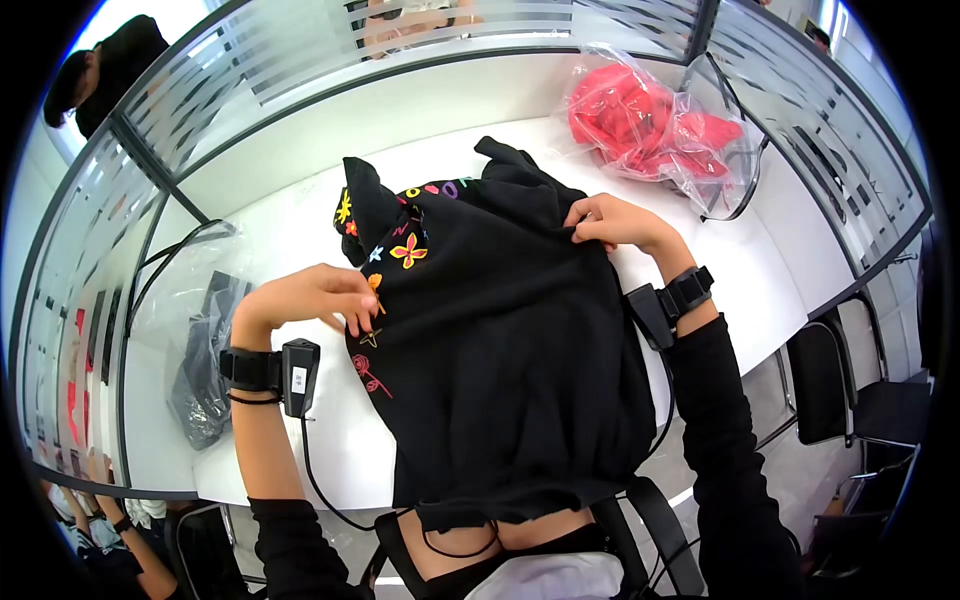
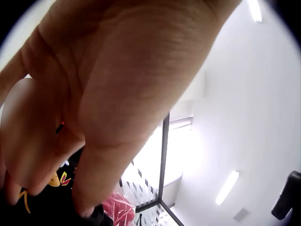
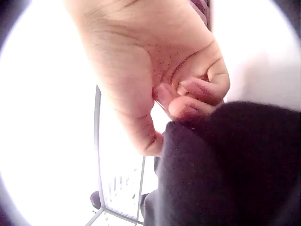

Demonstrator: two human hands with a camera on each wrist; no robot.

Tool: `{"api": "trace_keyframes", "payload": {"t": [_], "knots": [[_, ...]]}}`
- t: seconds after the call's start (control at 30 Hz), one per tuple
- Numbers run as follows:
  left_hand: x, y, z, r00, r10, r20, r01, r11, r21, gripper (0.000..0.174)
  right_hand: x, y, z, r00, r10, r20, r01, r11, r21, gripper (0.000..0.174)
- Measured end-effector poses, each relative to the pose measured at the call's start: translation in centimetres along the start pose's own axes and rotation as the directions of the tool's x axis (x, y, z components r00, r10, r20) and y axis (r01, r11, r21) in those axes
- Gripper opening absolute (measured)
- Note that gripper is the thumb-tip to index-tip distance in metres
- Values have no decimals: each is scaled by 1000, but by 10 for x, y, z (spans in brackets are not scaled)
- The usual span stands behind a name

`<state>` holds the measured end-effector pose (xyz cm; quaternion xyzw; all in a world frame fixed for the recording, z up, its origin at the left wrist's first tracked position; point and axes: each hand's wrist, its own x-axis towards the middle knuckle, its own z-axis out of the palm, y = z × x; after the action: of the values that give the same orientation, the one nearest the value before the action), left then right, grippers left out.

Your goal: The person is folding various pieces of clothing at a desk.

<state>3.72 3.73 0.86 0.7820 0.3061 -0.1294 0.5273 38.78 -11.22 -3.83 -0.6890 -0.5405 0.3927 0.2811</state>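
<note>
A black garment (image 1: 500, 330) with colourful flower embroidery along its left side lies on the white table, its near edge hanging over the front. My left hand (image 1: 320, 297) is at its left edge by the embroidered flowers, fingers loosely bent over the cloth; in the left wrist view that hand (image 2: 108, 80) is close, with thumb and fingers apart. At the upper right of the garment my right hand (image 1: 622, 222) pinches the cloth. The right wrist view shows the right hand (image 3: 160, 70) with thumb and fingertips at a fold of dark fabric (image 3: 235, 165).
Red items in a clear plastic bag (image 1: 650, 125) lie at the back right. Another clear bag with dark contents (image 1: 205, 370) is at the left. Frosted partitions (image 1: 230, 110) edge the white table (image 1: 330, 475). Black chairs (image 1: 850, 400) stand at the right, and cables hang from the wrist cameras.
</note>
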Motion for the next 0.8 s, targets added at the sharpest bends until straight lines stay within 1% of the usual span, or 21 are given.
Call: {"api": "trace_keyframes", "payload": {"t": [0.03, 0.07, 0.1, 0.13, 0.17, 0.2, 0.27, 0.3, 0.33, 0.4, 0.43, 0.5, 0.53, 0.57, 0.6, 0.63, 0.67, 0.7, 0.73, 0.77, 0.8], "knots": [[3, -8, -4, 988, 83, -131, -82, 997, 14, 27, 1, 2, -2, 998, 0, 64, -2, 1000, 22, 20], [10, -19, -8, 952, 166, -258, -161, 986, 40, 28, 4, 4, -1, 1000, 17, -1, -17, 998, 56, 25], [17, -27, -11, 893, 245, -377, -233, 969, 77, 29, 7, 4, 0, 997, 36, -65, -30, 995, 92, 29], [27, -26, -12, 821, 143, -552, -140, 989, 48, 34, 11, 6, 0, 990, 56, -127, -40, 991, 127, 34], [34, -27, -7, 729, 193, -657, -204, 977, 61, 40, 19, 14, 0, 977, 71, -199, -40, 987, 152, 37], [38, -24, -1, 619, 235, -750, -266, 960, 81, 48, 20, 15, 4, 951, 47, -307, 2, 987, 159, 38], [39, -16, 10, 672, 284, -684, -314, 946, 84, 56, 22, 17, 13, 861, 6, -509, 89, 983, 161, 41], [38, -13, 13, 697, 308, -647, -336, 938, 85, 61, 25, 22, 11, 862, 1, -507, 92, 983, 158, 54], [40, -15, 13, 699, 377, -608, -357, 920, 160, 65, 28, 28, 12, 821, -143, -553, 169, 986, -5, 57], [47, -20, 14, 629, 540, -559, -384, 841, 381, 55, 33, 33, 15, 700, -434, -567, 286, 898, -334, 64], [48, -20, 16, 644, 519, -562, -331, 851, 407, 49, 32, 33, 16, 735, -463, -495, 294, 876, -383, 68], [50, -21, 20, 671, 474, -570, -222, 862, 456, 38, 32, 28, 19, 784, -476, -398, 353, 870, -346, 69], [53, -23, 19, 657, 452, -604, -201, 877, 437, 34, 29, 19, 22, 804, -484, -347, 381, 866, -325, 69], [57, -26, 18, 641, 429, -636, -181, 890, 418, 31, 23, 10, 23, 879, -358, -315, 332, 934, -135, 59], [61, -29, 17, 626, 405, -667, -161, 903, 398, 28, 24, 11, 23, 872, -370, -321, 337, 928, -157, 53], [64, -32, 18, 556, 421, -717, -239, 907, 347, 24, 26, 12, 23, 865, -382, -326, 341, 923, -178, 48], [66, -34, 17, 493, 405, -770, -271, 913, 306, 23, 27, 13, 23, 857, -393, -332, 344, 918, -198, 43], [66, -36, 12, 429, 384, -818, -306, 913, 268, 22, 28, 15, 21, 828, -406, -386, 360, 914, -188, 38], [66, -39, 6, 362, 357, -861, -344, 910, 232, 21, 28, 18, 19, 796, -416, -440, 377, 909, -179, 32], [64, -46, -3, 244, 397, -885, -431, 862, 268, 18, 28, 20, 16, 760, -425, -491, 394, 903, -172, 27], [50, -38, -5, 191, 370, -909, -423, 867, 264, 16, 28, 22, 11, 686, -466, -560, 425, 880, -212, 19]]}}
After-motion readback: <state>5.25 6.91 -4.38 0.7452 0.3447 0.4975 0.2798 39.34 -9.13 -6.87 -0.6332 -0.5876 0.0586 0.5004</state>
